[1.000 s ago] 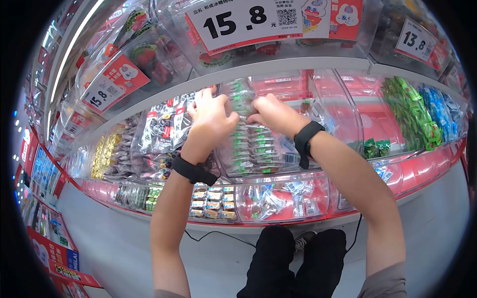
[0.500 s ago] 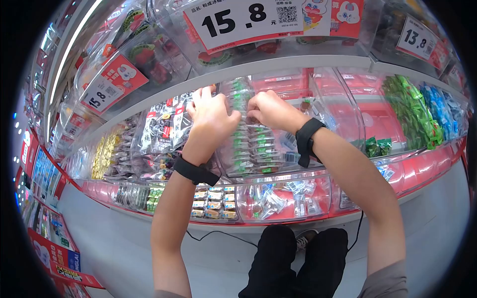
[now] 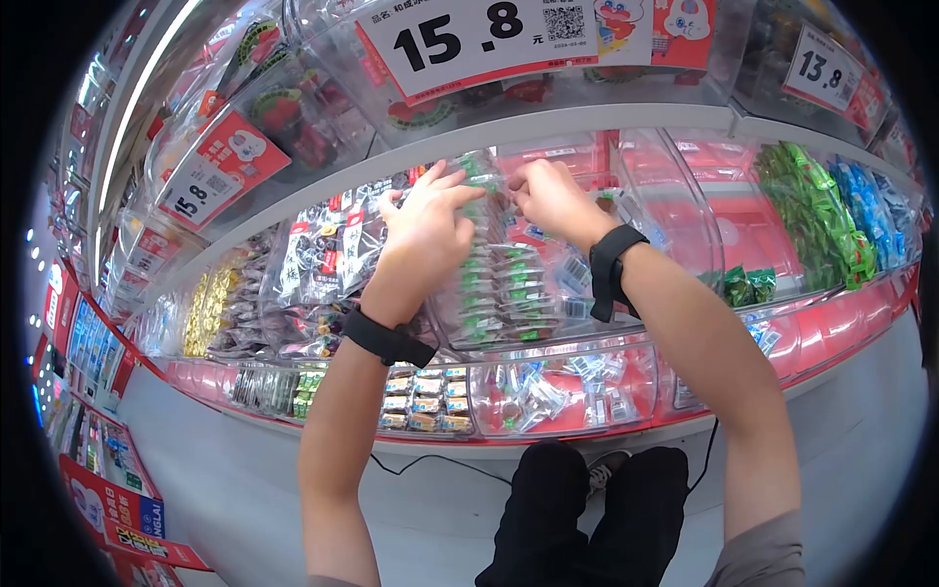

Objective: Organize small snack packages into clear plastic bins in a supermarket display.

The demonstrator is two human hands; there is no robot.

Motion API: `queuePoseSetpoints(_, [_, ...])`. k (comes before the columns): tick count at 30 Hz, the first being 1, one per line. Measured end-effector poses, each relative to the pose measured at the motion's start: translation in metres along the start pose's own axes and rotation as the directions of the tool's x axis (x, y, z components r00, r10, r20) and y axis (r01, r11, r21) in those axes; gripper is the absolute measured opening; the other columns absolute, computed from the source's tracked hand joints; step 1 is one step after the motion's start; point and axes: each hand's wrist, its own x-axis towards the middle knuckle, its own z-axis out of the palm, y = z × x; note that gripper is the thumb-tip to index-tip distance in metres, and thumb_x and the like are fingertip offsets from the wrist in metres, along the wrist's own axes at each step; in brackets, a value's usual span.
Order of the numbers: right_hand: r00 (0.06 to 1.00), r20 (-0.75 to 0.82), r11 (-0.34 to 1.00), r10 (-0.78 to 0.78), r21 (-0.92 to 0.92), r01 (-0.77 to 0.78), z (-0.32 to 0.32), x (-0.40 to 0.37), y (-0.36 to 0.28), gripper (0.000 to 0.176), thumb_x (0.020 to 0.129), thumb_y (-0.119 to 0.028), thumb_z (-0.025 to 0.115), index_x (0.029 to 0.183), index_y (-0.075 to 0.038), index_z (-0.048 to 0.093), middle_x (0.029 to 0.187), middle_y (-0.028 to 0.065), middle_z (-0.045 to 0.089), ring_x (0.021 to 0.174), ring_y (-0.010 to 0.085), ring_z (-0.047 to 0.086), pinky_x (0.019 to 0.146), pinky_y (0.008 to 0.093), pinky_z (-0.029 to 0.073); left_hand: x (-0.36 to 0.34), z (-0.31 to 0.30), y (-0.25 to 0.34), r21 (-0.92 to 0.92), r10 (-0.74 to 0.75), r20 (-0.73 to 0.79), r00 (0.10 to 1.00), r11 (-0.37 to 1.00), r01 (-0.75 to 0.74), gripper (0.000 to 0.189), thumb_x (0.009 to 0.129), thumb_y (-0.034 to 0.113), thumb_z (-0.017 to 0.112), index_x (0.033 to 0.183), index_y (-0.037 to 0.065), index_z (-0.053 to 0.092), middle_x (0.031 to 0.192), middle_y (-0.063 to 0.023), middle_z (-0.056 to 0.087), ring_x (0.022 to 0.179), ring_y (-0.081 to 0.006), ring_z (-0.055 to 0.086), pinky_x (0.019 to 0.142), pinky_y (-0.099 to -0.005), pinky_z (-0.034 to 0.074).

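In the head view, a clear bin holds rows of small green-and-clear snack packets (image 3: 479, 279). My left hand (image 3: 425, 235) is over the left side of this bin, palm down, fingers apart and reaching toward the far end of the rows. It touches or nearly touches the packets there. To its right, my right hand (image 3: 562, 203) is at the back of the same bin with its fingertips pinched together. Whatever lies between those fingertips is too small or hidden to make out. Both wrists wear black straps.
Dark-printed clear bags (image 3: 328, 245) fill the bin at left. Green packs (image 3: 817, 210) and blue packs (image 3: 871, 215) stand at right. A shelf edge (image 3: 587, 122) with price cards (image 3: 489, 44) overhangs my hands. Lower bins hold small wrapped packets (image 3: 425, 401). A black cable (image 3: 440, 458) crosses the floor.
My left hand's fingers have spread and stretched rightward across the packets. My right hand has shifted slightly up and to the right, its fingertips still together.
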Motion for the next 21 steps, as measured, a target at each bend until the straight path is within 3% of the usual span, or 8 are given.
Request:
queuePoseSetpoints(5, [0.984,0.156,0.995,-0.082,-0.042,0.09,0.001,-0.009,-0.014,0.027,0.08,0.001,0.051,0.105,0.009,0.06,0.093,0.0292,0.062,0.091,0.0429,0.061,0.079,0.0443,0.049,0.002,-0.004,0.006,-0.013,-0.066,0.034,0.997,0.998,0.067,0.045,0.078,0.009,0.051,0.123,0.015,0.058,0.136,-0.0092,0.05,0.134,-0.0238,0.037,0.104,-0.0514,0.019])
queuePoseSetpoints(8, [0.956,0.091,0.96,-0.278,0.032,0.277,0.017,-0.008,-0.003,0.017,0.073,0.005,0.052,0.084,0.009,0.064,0.084,0.032,0.062,0.088,0.0452,0.061,0.077,0.0473,0.05,0.001,0.002,0.003,-0.08,-0.01,-0.028,1.0,0.997,0.008,0.052,0.078,0.009,0.05,0.13,0.014,0.052,0.138,-0.0094,0.048,0.133,-0.0228,0.037,0.104,-0.0517,0.019])
queuePoseSetpoints(9, [0.953,0.113,0.959,-0.282,0.07,0.276,0.017,-0.006,0.0,0.018,0.073,0.005,0.052,0.086,0.009,0.064,0.086,0.0324,0.061,0.089,0.0452,0.061,0.079,0.0474,0.05,0.001,0.003,0.001,-0.11,0.026,-0.063,0.998,0.993,-0.033,0.053,0.078,0.009,0.05,0.132,0.014,0.05,0.138,-0.0093,0.047,0.133,-0.0224,0.037,0.104,-0.0518,0.019])
queuePoseSetpoints(11, [0.942,0.159,0.951,-0.295,0.149,0.272,0.016,-0.002,0.008,0.021,0.072,0.005,0.052,0.09,0.009,0.063,0.089,0.0332,0.061,0.093,0.0452,0.06,0.081,0.0475,0.049,0.002,0.002,0.0,-0.011,0.036,0.031,0.999,0.999,-0.036,0.054,0.079,0.01,0.048,0.133,0.014,0.049,0.138,-0.009,0.047,0.133,-0.0218,0.037,0.104,-0.0522,0.02])
queuePoseSetpoints(14, [0.984,0.167,0.984,-0.066,0.176,0.036,0.002,-0.004,-0.009,0.029,0.07,0.004,0.051,0.097,0.01,0.06,0.094,0.0349,0.06,0.096,0.0452,0.059,0.082,0.046,0.049,0.004,0.0,0.004,0.049,0.016,0.103,0.995,0.999,-0.021,0.053,0.08,0.011,0.047,0.133,0.014,0.049,0.139,-0.0083,0.047,0.133,-0.0216,0.037,0.104,-0.0522,0.019])
queuePoseSetpoints(17, [0.984,0.167,0.998,0.056,-0.007,-0.056,-0.014,-0.002,-0.018,0.047,0.072,0.002,0.05,0.118,0.012,0.049,0.103,0.0373,0.057,0.102,0.0435,0.058,0.085,0.0442,0.048,0.005,-0.004,0.007,0.051,-0.003,0.119,0.993,0.999,-0.003,0.053,0.08,0.011,0.047,0.132,0.014,0.05,0.14,-0.0081,0.046,0.133,-0.0217,0.037,0.104,-0.0519,0.019])
queuePoseSetpoints(20, [0.918,0.391,0.995,-0.073,0.096,0.038,0.005,-0.004,-0.011,0.064,0.075,0.0,0.049,0.135,0.014,0.028,0.109,0.0392,0.054,0.106,0.0418,0.057,0.088,0.0429,0.047,0.004,-0.002,0.007,0.047,-0.01,0.107,0.994,0.999,0.005,0.052,0.08,0.011,0.047,0.132,0.014,0.05,0.14,-0.0082,0.045,0.133,-0.0217,0.037,0.104,-0.0519,0.019])
queuePoseSetpoints(21, [0.912,0.4,0.995,-0.095,0.028,0.091,0.014,-0.006,-0.011,0.077,0.078,-0.003,0.051,0.141,0.012,0.009,0.115,0.0396,0.051,0.11,0.0405,0.056,0.09,0.0418,0.045,0.004,-0.002,0.007,0.049,-0.009,0.102,0.995,0.999,0.004,0.052,0.08,0.011,0.047,0.132,0.014,0.051,0.141,-0.0083,0.045,0.133,-0.0217,0.037,0.104,-0.052,0.019])
